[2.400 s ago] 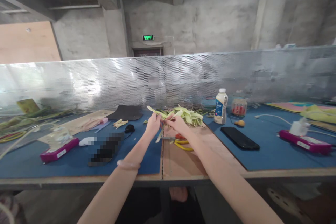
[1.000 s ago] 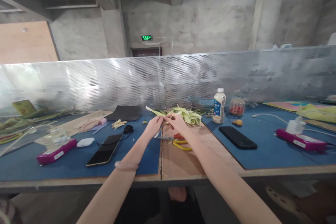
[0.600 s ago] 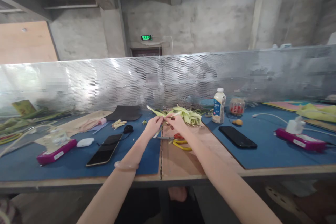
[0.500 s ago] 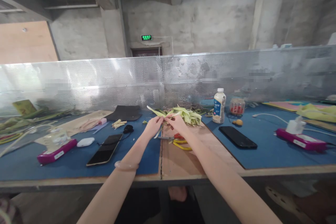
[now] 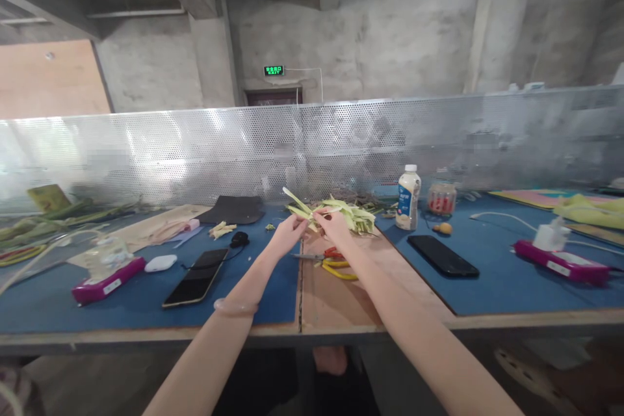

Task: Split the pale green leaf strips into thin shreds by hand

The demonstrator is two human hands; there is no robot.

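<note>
My left hand (image 5: 289, 235) and my right hand (image 5: 335, 227) are close together above the middle of the table, each with its fingers pinched. Between them they hold long pale green leaf strips (image 5: 295, 199), whose ends stick up to the upper left. A heap of similar pale green leaves (image 5: 359, 216) lies just beyond my right hand. Below the hands, on the bare wooden strip (image 5: 322, 305), rest scissors (image 5: 341, 272) with yellow and red handles, blades pointing left. My fingers hide where the strips meet.
A bottle (image 5: 408, 198) and a jar (image 5: 441, 199) stand right of the heap. Phones (image 5: 442, 256) (image 5: 197, 278) lie on both sides, near purple power strips (image 5: 560, 262) (image 5: 108, 283). A white case (image 5: 161, 263) sits left. A perforated metal partition (image 5: 219, 149) runs behind.
My hands have moved slightly apart, and the held strip's end now points more steeply upward. A strip end that hung below the hands no longer shows.
</note>
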